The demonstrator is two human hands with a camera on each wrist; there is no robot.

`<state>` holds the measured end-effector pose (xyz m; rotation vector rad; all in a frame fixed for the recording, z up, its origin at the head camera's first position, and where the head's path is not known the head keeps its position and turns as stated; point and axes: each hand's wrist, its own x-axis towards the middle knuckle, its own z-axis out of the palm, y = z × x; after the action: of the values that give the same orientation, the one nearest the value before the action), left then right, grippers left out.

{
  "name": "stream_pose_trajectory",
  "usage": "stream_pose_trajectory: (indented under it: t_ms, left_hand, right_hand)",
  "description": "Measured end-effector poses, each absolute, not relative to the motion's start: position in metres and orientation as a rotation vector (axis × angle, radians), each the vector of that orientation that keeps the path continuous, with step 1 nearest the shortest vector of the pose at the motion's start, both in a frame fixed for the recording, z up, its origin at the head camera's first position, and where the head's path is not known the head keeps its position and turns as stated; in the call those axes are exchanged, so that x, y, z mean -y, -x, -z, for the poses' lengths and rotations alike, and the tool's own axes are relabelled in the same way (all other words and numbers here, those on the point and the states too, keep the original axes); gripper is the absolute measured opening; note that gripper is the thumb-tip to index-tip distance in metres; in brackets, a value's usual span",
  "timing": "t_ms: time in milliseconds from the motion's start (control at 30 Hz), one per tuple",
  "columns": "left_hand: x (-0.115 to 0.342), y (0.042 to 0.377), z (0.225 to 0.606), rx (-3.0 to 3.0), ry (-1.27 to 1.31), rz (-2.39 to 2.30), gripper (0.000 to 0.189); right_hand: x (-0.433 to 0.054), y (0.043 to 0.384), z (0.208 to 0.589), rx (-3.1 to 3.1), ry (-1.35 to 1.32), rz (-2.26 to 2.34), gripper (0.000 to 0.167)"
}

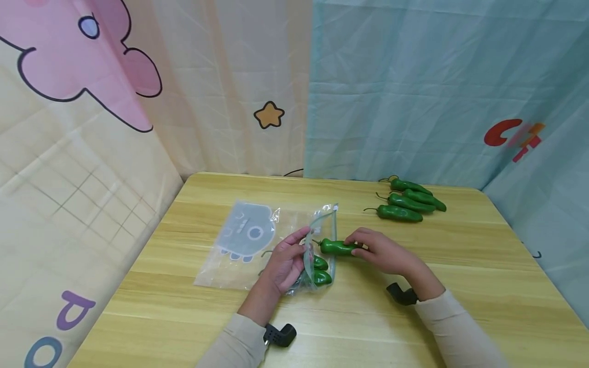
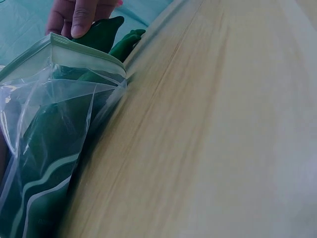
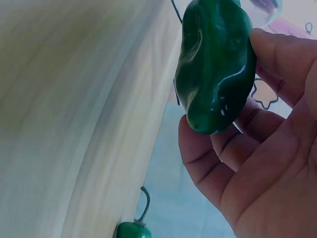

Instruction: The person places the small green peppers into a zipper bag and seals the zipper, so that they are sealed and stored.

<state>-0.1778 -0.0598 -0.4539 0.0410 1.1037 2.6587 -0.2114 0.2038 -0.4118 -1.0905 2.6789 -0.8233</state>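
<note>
A clear zip bag (image 1: pixel 244 230) printed with a grey cartoon figure lies on the table, its green-edged mouth facing right. My left hand (image 1: pixel 282 263) grips the bag by that mouth edge, which stands parted. Inside, near the opening, are green chili peppers (image 1: pixel 322 277), partly covered by the hand and the plastic. Another green pepper (image 1: pixel 332 247) is held between the thumb and fingers of my right hand (image 1: pixel 382 250), its stem pointing left into the bag's mouth. The right wrist view shows this pepper's rounded tip (image 3: pixel 210 116) close up, with fingers around it.
Several more green peppers (image 1: pixel 400 213) lie grouped at the back right of the wooden table (image 1: pixel 460 286). Curtains with cartoon prints (image 1: pixel 395 87) hang along the table's back and sides. A black wrist mount (image 1: pixel 280 335) sits at each sleeve.
</note>
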Motion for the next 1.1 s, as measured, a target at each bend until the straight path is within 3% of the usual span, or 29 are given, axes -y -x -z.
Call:
stream_pose_trajectory:
  t_ms: [1100]
  left_hand:
    - [0.061,0.178,0.453,-1.124,-0.048,-2.635,0.044]
  right_hand:
    - [-0.157,0.224,0.429,-2.647,1.076,0.816,0.02]
